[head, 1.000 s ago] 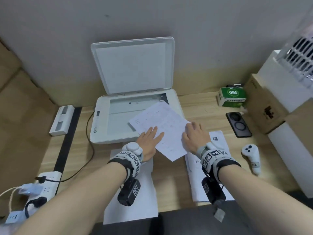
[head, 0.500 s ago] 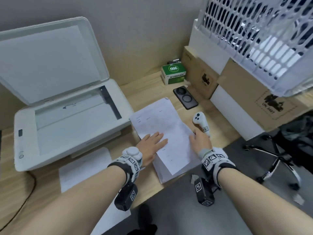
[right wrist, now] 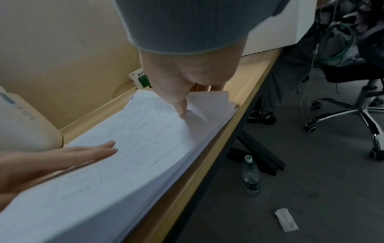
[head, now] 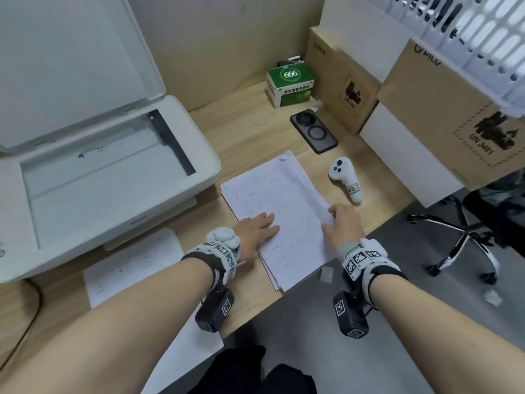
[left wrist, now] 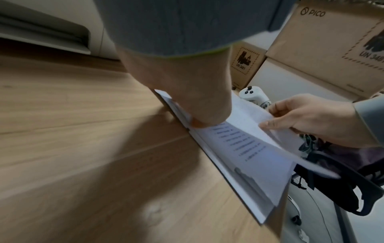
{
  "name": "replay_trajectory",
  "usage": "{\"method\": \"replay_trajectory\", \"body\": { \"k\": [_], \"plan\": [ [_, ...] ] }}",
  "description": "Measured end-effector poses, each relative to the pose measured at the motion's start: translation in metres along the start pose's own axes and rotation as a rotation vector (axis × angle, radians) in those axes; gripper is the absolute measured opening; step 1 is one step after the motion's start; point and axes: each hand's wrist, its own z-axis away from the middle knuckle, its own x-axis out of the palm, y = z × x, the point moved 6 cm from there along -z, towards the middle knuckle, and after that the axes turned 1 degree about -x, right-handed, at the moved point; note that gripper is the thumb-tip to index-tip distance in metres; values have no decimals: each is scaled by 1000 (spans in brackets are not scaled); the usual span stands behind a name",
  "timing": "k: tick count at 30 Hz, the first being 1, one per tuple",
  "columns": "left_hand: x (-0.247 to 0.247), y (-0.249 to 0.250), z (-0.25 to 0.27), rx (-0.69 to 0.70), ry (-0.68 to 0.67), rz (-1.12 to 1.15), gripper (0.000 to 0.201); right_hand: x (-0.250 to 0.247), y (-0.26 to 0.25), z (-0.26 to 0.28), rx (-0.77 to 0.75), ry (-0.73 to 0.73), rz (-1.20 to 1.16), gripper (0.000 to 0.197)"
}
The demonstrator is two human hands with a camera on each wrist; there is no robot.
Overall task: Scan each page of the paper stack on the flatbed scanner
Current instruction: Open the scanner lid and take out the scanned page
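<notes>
The white flatbed scanner (head: 113,177) stands at the left with its lid (head: 71,66) raised and its glass bare. The paper stack (head: 284,206) lies on the wooden desk to its right, near the front edge. My left hand (head: 257,228) lies flat on the stack's left side, fingers straight (right wrist: 62,157). At the stack's right edge, my right hand (head: 342,220) pinches the top sheet. In the left wrist view that hand (left wrist: 311,118) holds the sheet's edge lifted off the stack (left wrist: 249,148). In the right wrist view the thumb presses on the top sheet.
Loose sheets (head: 133,260) lie in front of the scanner. Behind the stack are a black phone (head: 314,130), a white controller (head: 343,177) and a green box (head: 289,83). Cardboard boxes (head: 341,89) and a white basket (head: 468,29) crowd the right. An office chair (head: 466,237) stands beyond the desk edge.
Both hands slid the sheet off the scanner and to the right onto the stack. The right hand moved to the stack's right edge and now pinches the top sheet. The view swung right.
</notes>
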Motion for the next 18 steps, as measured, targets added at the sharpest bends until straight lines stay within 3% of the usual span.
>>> {"method": "replay_trajectory", "body": {
  "k": [3,6,13,18],
  "plan": [
    [-12,-1,4,-34,35,-27,85,-2,-9,4,-26,26,46,52],
    [-25,-4,17,-78,67,-29,82,-3,-26,8,-68,-32,55,58],
    [-32,-41,95,-258,198,171,61,24,-105,33,-219,-251,-32,32],
    [12,-87,173,-489,224,272,63,76,-181,80,-374,-416,-101,18]
  ]
}}
